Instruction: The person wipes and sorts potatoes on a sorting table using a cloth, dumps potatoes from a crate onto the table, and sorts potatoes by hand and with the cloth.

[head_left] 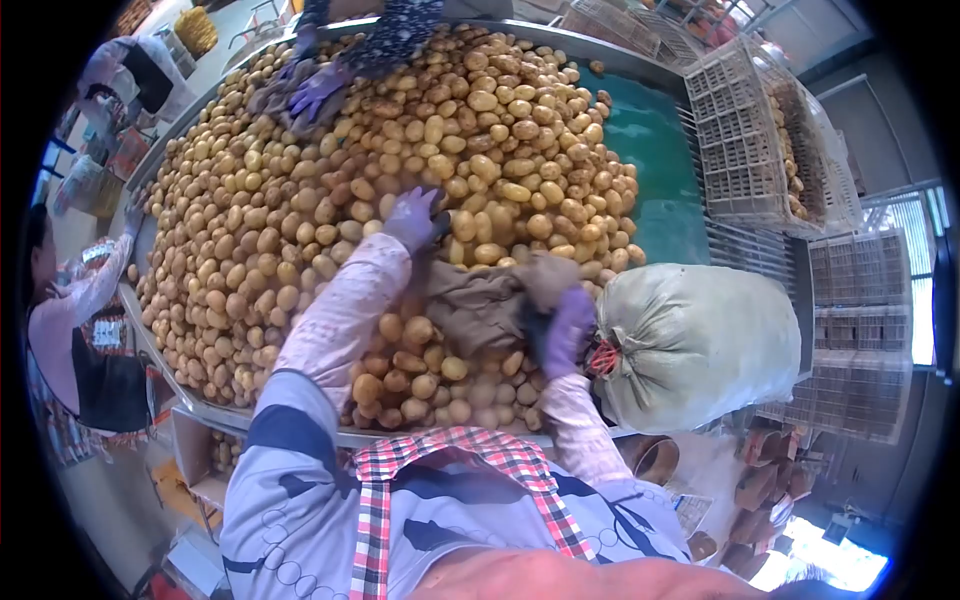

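Potatoes (330,190) lie in a thick heap across a metal-edged table. My left hand (412,218), in a purple glove with a dark palm, rests at the middle of the heap. Its fingers look stretched out over the potatoes, and I see nothing held in it. A crumpled brown cloth (475,305) spreads over the potatoes in front of me. My right hand (566,332), gloved the same way, is closed on the cloth's right side; its fingertips are partly hidden. Just right of that hand lies a full pale sack (705,345), its neck tied with red string.
Across the table, a co-worker's purple-gloved hands (318,90) touch another brown cloth (270,98). A person (85,330) stands at the left edge. Green table surface (650,160) shows at the right, beside a plastic crate (745,135). More crates (860,330) are stacked beyond.
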`<action>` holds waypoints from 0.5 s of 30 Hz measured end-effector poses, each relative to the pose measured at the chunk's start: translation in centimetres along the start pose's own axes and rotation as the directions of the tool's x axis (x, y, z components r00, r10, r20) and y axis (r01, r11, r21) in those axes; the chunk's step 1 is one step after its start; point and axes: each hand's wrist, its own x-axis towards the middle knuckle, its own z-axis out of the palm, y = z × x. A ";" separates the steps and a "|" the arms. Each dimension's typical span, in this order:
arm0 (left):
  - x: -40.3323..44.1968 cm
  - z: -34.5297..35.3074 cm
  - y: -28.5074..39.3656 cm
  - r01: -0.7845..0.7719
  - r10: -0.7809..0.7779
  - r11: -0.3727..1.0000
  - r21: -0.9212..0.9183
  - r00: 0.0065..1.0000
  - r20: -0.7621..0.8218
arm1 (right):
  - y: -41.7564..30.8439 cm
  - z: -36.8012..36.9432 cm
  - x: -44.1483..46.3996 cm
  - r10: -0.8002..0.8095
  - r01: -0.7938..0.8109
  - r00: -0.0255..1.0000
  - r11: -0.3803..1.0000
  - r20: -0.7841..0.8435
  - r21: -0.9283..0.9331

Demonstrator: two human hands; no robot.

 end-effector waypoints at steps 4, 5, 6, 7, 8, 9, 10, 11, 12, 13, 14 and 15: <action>3.1 0.6 1.1 0.115 -0.136 0.985 0.129 0.977 0.166 | 0.9 4.3 2.6 -0.269 0.220 0.948 0.940 -0.170 -0.261; 3.6 -1.8 1.9 0.122 -0.124 0.992 0.025 0.955 0.269 | -0.3 3.2 4.1 -0.307 0.268 0.938 0.936 -0.159 -0.228; 3.1 -2.6 2.0 0.114 -0.101 0.993 -0.035 0.958 0.268 | -0.1 3.6 4.9 -0.323 0.281 0.931 0.932 -0.173 -0.227; 2.5 -1.9 1.3 0.091 -0.072 0.990 -0.105 0.982 0.175 | 0.3 3.7 5.2 -0.323 0.291 0.926 0.940 -0.196 -0.177; 1.3 -0.2 0.0 0.062 -0.049 0.984 -0.170 0.996 0.077 | 0.6 3.7 5.3 -0.324 0.303 0.920 0.945 -0.219 -0.125; -0.2 0.5 -0.7 0.027 -0.034 0.972 -0.232 0.999 -0.024 | 0.6 3.7 5.4 -0.327 0.319 0.914 0.945 -0.241 -0.074; -1.8 -1.7 1.2 0.115 -0.098 0.959 -0.260 0.992 0.076 | -0.7 2.1 4.9 -0.295 0.310 0.914 0.951 -0.279 0.011; -3.6 -1.6 0.8 0.038 -0.021 0.905 -0.424 0.999 0.045 | -1.4 1.1 4.7 -0.295 0.301 0.917 0.953 -0.268 -0.020; -5.2 -3.0 2.0 0.012 0.009 0.905 -0.425 0.999 0.046 | -1.8 0.4 4.5 -0.291 0.287 0.922 0.956 -0.256 -0.051; -7.3 -4.0 3.0 0.128 -0.087 0.862 -0.490 0.991 0.105 | -1.8 0.1 4.2 -0.285 0.272 0.928 0.959 -0.242 -0.085; -8.8 -5.1 3.4 0.100 -0.057 0.909 -0.406 0.992 0.115 | -1.5 0.4 3.9 -0.287 0.290 0.904 0.956 -0.316 -0.038; -10.1 -5.8 3.2 0.070 -0.031 0.946 -0.317 0.991 0.128 | -1.6 0.1 3.6 -0.224 0.236 0.945 0.971 -0.240 0.025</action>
